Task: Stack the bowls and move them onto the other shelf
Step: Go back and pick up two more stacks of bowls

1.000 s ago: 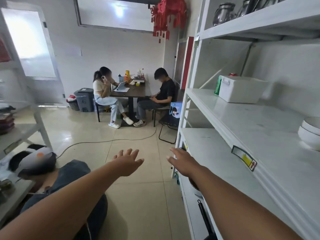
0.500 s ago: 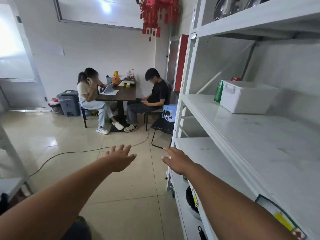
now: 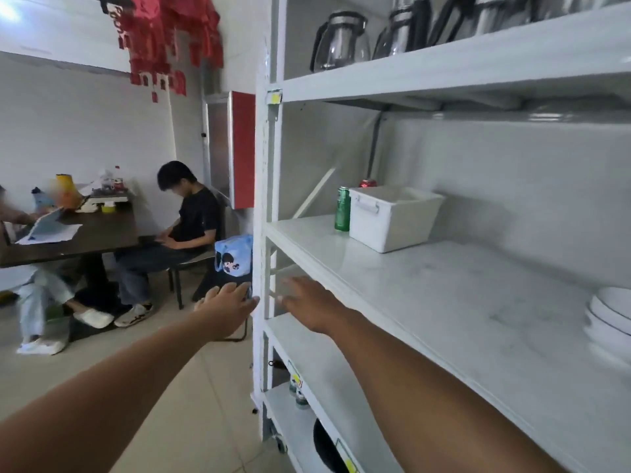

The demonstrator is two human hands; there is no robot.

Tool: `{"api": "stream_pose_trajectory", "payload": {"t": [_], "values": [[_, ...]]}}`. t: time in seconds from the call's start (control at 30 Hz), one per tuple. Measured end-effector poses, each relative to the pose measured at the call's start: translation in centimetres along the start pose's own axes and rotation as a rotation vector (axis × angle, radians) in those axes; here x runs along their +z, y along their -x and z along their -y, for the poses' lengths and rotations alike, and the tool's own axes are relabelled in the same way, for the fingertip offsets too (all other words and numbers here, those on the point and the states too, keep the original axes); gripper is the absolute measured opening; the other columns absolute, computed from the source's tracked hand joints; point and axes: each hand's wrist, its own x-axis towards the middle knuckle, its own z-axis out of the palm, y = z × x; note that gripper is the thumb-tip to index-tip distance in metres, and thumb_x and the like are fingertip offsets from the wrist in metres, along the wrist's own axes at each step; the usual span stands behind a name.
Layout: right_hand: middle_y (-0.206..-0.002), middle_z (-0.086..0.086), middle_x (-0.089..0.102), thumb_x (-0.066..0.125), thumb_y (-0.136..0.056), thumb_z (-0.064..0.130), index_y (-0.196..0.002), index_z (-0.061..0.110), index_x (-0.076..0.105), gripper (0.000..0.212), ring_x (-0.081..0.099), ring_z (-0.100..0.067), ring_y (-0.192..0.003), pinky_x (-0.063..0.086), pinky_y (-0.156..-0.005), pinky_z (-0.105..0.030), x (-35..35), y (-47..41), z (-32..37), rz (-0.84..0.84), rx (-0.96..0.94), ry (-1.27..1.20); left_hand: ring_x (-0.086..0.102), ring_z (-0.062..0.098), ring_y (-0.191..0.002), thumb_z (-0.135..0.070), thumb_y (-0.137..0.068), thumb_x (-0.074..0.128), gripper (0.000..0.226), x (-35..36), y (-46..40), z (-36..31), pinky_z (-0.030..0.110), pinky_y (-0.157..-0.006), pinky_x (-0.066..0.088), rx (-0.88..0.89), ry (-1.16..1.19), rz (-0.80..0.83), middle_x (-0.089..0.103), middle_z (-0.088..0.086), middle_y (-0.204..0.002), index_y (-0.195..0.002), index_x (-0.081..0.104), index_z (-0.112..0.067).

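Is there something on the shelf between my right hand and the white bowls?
Nothing visible does. The right hand is at the shelf's front edge, the white bowls far right, bare surface between. The white box and green can stand farther back, off that line.

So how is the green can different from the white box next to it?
The green can is tall, thin and round; the white box is wide and blocky with flat sides. The can is shiny green, the box plain white. The box has a handle on its end; the can has none. Both stand upright on the same white shelf, side by side.
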Motion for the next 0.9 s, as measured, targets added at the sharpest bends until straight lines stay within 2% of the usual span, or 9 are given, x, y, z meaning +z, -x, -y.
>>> {"api": "stream_pose_trajectory", "payload": {"t": [0.13,0.23,0.3,0.37,0.47,0.6,0.73,0.9], "values": [[-0.158,-0.003,0.035,0.042,-0.1,0.049,-0.151,0.024,0.037,0.057,0.035,-0.026,-0.143,0.031,-0.116,-0.043,-6.5,1.4,-4.6,-0.145,0.162,0.08,0.012,0.033,-0.149,-0.034,-0.105,0.029,0.052,-0.5,-4.7,-9.2,0.05,-0.118,0.019,0.278,0.015,-0.008,0.006,0.013,-0.163,-0.155,0.016,-0.026],[-0.16,-0.003,0.032,0.041,-0.1,0.051,-0.153,0.026,0.035,0.059,0.033,-0.027,-0.145,0.029,-0.117,-0.043,-11.0,5.0,-8.7,-0.224,0.361,0.123,0.021,0.032,-0.147,-0.047,-0.102,0.03,0.058,-0.7,-5.2,-16.5,0.049,-0.12,0.018,0.404,0.124,0.075,0.024,0.012,-0.16,-0.153,0.024,-0.021],[-0.159,-0.005,0.033,0.04,-0.101,0.051,-0.153,0.025,0.034,0.058,0.033,-0.028,-0.144,0.03,-0.116,-0.043,-13.4,8.4,-11.0,-0.287,0.48,0.132,0.027,0.032,-0.144,-0.056,-0.097,0.024,0.066,0.0,-5.5,-20.9,0.049,-0.119,0.022,0.562,0.034,0.073,0.029,0.011,-0.157,-0.152,0.027,-0.02],[-0.159,-0.005,0.033,0.039,-0.101,0.05,-0.153,0.025,0.034,0.058,0.032,-0.027,-0.144,0.029,-0.116,-0.043,-15.2,12.1,-13.0,-0.327,0.589,0.16,0.026,0.03,-0.145,-0.064,-0.09,0.01,0.079,0.9,-4.6,-24.8,0.046,-0.118,0.023,0.684,-0.035,0.089,0.024,0.008,-0.16,-0.154,0.023,-0.021],[-0.157,-0.004,0.035,0.04,-0.102,0.049,-0.151,0.026,0.036,0.055,0.033,-0.026,-0.144,0.029,-0.116,-0.042,-17.0,17.7,-15.3,-0.406,0.731,0.167,0.025,0.032,-0.145,-0.057,-0.098,0.025,0.065,3.0,-2.9,-30.4,0.047,-0.116,0.025,0.796,-0.021,0.127,0.027,0.008,-0.158,-0.153,0.023,-0.023],[-0.151,-0.004,0.043,0.045,-0.101,0.046,-0.147,0.024,0.044,0.051,0.038,-0.025,-0.141,0.032,-0.113,-0.039,-18.9,24.3,-17.4,-0.561,0.847,0.184,0.026,0.036,-0.144,-0.064,-0.094,0.031,0.072,6.1,0.1,-36.4,0.048,-0.116,0.026,0.947,-0.024,0.176,0.027,0.009,-0.158,-0.153,0.02,-0.024],[-0.144,-0.007,0.047,0.049,-0.099,0.044,-0.141,0.023,0.05,0.047,0.041,-0.027,-0.136,0.035,-0.112,-0.039,-20.5,30.5,-20.1,-0.697,0.987,0.184,0.023,0.035,-0.145,-0.066,-0.09,0.043,0.082,8.4,3.1,-41.2,0.046,-0.117,0.025,0.955,0.05,0.251,0.024,0.01,-0.158,-0.154,0.016,-0.023],[-0.139,-0.014,0.049,0.058,-0.097,0.036,-0.139,0.013,0.052,0.048,0.046,-0.03,-0.132,0.036,-0.109,-0.036,-21.0,36.9,-23.8,-0.809,1.106,0.183,0.032,0.036,-0.14,-0.058,-0.082,0.066,0.098,10.5,5.6,-44.9,0.04,-0.111,0.031,0.87,0.196,0.345,0.033,0.016,-0.15,-0.153,0.015,-0.013]]}}
